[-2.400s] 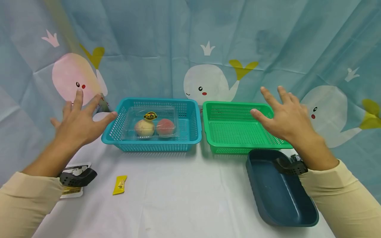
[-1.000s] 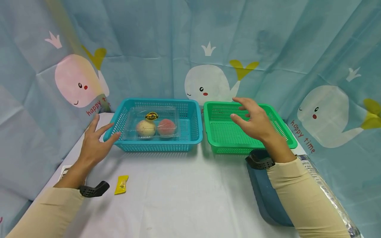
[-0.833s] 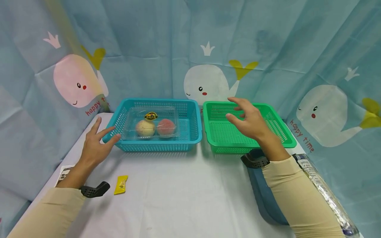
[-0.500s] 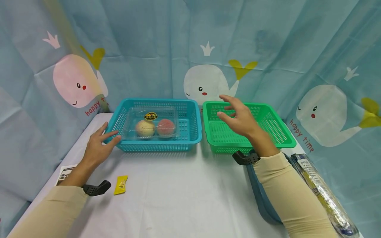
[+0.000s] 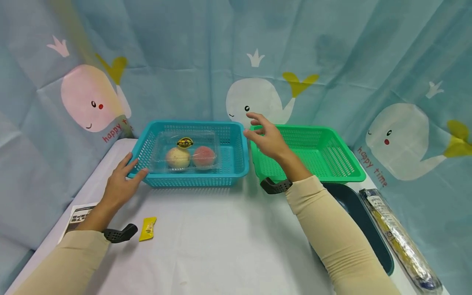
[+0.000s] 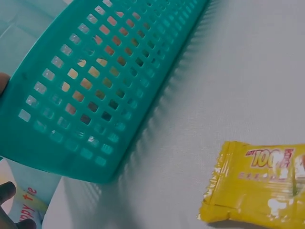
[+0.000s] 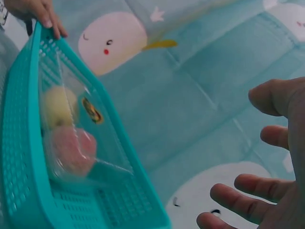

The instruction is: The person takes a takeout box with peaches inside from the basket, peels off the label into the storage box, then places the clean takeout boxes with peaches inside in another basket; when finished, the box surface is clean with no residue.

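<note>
In the head view a blue plastic basket point(image 5: 191, 180) stands at the back left of the table. In it lies a clear plastic fruit box point(image 5: 214, 141) with a yellowish fruit point(image 5: 178, 158) and a pinkish one point(image 5: 204, 157), under a black-and-yellow label. My left hand point(image 5: 119, 182) is at the basket's left end, its fingertips right at the rim with fingers spread. My right hand point(image 5: 269, 139), fingers apart and holding nothing, hovers beside the basket's right end, overlapping the green basket point(image 5: 313, 179). The right wrist view shows its fingers point(image 7: 238, 200) spread near the blue basket.
A yellow wrapped snack point(image 5: 148, 228) lies on the white tabletop point(image 5: 214, 246) in front. A dark blue tub point(image 5: 376, 241) is partly hidden under the right sleeve. Beside it lies a long clear-wrapped package point(image 5: 402, 241). A printed packet point(image 5: 79, 215) is partly behind the left forearm.
Both hands have come down from above the baskets. The left has reached the blue basket's left rim; the right has moved left across the green basket toward the blue one's right end.
</note>
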Demonstrator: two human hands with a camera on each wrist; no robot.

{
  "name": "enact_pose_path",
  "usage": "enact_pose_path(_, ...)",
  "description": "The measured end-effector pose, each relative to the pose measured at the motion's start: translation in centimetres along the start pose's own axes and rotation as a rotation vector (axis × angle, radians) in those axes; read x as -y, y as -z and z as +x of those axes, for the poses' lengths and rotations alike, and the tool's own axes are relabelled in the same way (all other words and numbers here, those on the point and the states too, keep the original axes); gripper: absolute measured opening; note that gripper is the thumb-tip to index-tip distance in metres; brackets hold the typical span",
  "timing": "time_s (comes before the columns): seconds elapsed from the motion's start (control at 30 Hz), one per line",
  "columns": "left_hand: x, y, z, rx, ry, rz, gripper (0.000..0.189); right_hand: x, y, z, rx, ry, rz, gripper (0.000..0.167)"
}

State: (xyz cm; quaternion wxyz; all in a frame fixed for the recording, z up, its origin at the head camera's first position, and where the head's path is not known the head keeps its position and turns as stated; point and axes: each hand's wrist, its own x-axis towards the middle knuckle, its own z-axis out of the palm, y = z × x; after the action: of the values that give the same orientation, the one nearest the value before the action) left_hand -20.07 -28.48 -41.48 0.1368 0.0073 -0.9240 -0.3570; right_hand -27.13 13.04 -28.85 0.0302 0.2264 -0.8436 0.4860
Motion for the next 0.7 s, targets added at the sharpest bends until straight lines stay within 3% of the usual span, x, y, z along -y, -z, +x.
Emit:
enact_pose_path(0.27,0.3,-0.5,0.0,-0.019,-0.004,-0.033,0.068,0.4,-2.5,1.6,0.038,-0.032,0.078,0.053)
enact_pose_path(0.47,0.4,-0.7,0.0,-0.037,-0.022,-0.046,0.067,-0.1,-4.0,2.6,0.069,-0.057,0.024,0.055)
enact_pose_path(0.7,0.2,-0.7,-0.2,-0.039,-0.032,-0.057,0.067,-0.9,-6.3,3.4,0.109,-0.141,-0.025,0.059)
